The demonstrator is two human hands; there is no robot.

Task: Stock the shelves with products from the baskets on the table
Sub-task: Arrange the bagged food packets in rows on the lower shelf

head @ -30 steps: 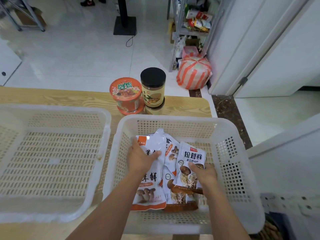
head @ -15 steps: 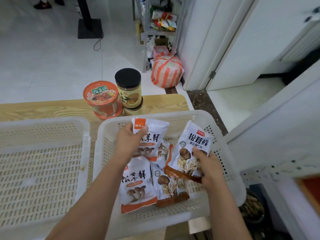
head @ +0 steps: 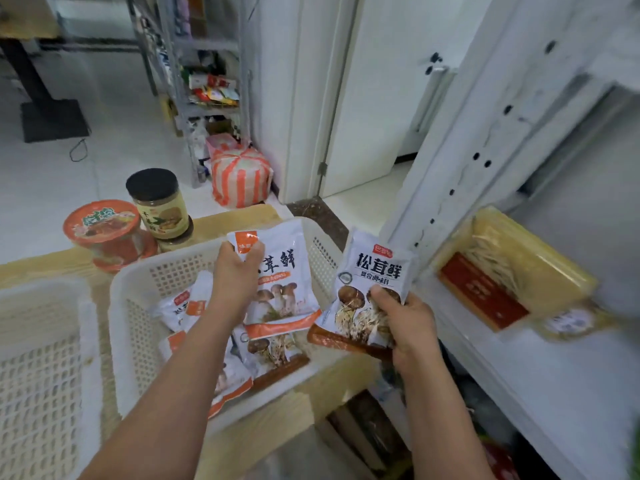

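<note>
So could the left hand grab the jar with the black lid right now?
Probably not: the left hand is busy gripping a mushroom packet, though nothing blocks the jar behind the basket.

A striped bag (head: 240, 178) sits on the floor (beside a metal rack (head: 207, 109)). A black stand base (head: 53, 121) lies further left.

In the right basket (head: 138, 327) lie pouches (head: 273, 355); behind it, jars (head: 161, 206); rightward, a shelf (head: 554, 386).
</note>
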